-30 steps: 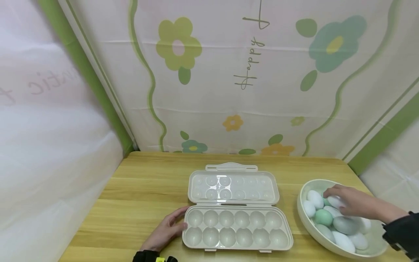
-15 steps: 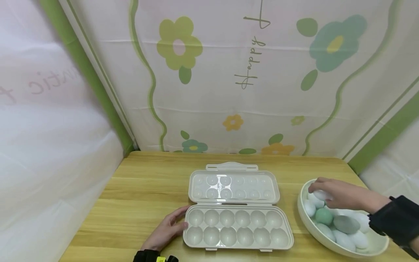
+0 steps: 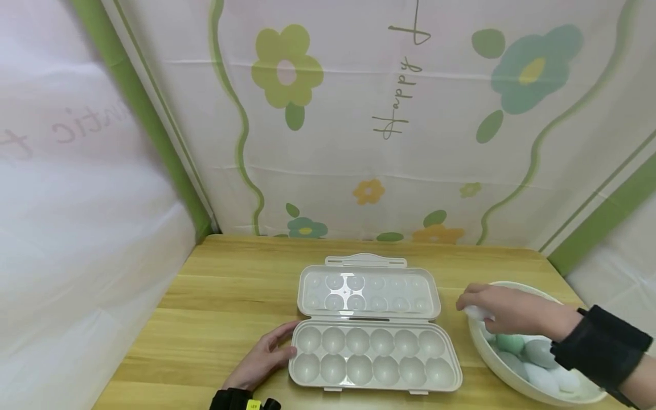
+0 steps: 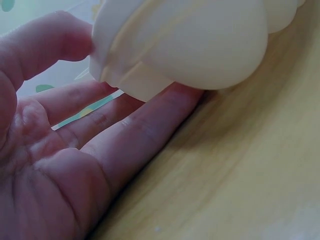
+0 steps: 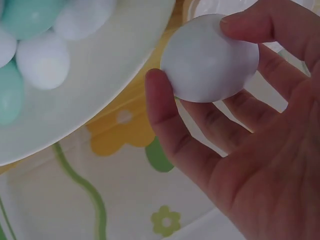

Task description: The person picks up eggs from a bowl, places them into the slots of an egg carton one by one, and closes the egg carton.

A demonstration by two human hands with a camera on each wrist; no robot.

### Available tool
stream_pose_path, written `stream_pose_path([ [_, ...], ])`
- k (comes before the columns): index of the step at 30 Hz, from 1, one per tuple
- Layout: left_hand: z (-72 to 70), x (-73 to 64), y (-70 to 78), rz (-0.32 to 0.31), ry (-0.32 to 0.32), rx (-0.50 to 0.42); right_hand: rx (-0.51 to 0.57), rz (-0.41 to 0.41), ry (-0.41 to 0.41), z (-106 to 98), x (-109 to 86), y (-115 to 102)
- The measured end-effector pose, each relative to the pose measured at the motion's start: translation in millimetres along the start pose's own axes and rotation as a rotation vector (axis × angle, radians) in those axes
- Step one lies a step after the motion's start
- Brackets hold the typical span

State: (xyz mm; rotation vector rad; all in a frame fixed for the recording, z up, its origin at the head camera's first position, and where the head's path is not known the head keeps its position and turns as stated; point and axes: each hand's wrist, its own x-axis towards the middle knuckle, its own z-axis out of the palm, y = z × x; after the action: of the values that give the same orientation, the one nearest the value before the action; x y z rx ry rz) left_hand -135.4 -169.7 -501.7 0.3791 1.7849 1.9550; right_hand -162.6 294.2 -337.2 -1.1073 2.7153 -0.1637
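My right hand (image 3: 515,310) holds a white egg (image 5: 210,60) between thumb and fingertips, above the left rim of the large pale bowl (image 5: 112,67). That egg (image 3: 476,312) is partly covered by the hand in the head view. A beige plastic egg box (image 3: 376,357) lies unfolded on the table, its two rows of round hollows holding no eggs. Its clear-looking lid (image 3: 369,291) is folded back behind it. At the box's left end my left hand (image 3: 262,357) grips the edge, thumb on the rim and fingers reaching underneath, as the left wrist view shows.
More eggs, white, grey and a green one (image 3: 511,343), lie in the bowl at the table's right, partly hidden under the right arm. The wooden table (image 3: 220,307) ends at a flower-printed cloth wall (image 3: 328,148) behind.
My right hand has lifted a white egg from among the others and carried it left to the bowl's rim. The left hand keeps its place on the egg box.
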Motion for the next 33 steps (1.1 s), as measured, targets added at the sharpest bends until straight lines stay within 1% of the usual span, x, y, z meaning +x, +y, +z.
stream_pose_path([
  [3,-0.6,-0.3,-0.3,-0.001,-0.004,-0.014,0.025,-0.001,-0.021,1.3,6.4,-8.2],
  [8,-0.6,-0.5,-1.4,0.006,-0.014,-0.021,0.046,-0.01,-0.03,5.2,16.2,-18.7],
  [13,-0.9,-0.7,-1.8,0.02,-0.014,-0.015,0.059,-0.064,-0.018,13.1,28.5,-27.0],
  [16,-1.0,-0.5,-2.0,0.023,-0.014,-0.009,0.07,-0.088,-0.028,17.3,36.1,-32.8],
  [23,-1.4,0.0,-1.9,0.019,-0.01,-0.007,0.052,-0.145,-0.03,25.6,53.3,-47.5],
  [25,-1.5,-0.1,-1.4,0.018,-0.012,-0.007,0.055,-0.155,-0.038,28.7,58.3,-51.4],
  [31,-1.2,0.0,0.3,0.013,-0.022,-0.019,0.074,-0.148,-0.091,38.1,71.9,-65.4],
  [33,-1.3,0.0,0.0,0.012,-0.024,-0.023,0.065,-0.166,-0.092,40.3,76.2,-71.0],
])
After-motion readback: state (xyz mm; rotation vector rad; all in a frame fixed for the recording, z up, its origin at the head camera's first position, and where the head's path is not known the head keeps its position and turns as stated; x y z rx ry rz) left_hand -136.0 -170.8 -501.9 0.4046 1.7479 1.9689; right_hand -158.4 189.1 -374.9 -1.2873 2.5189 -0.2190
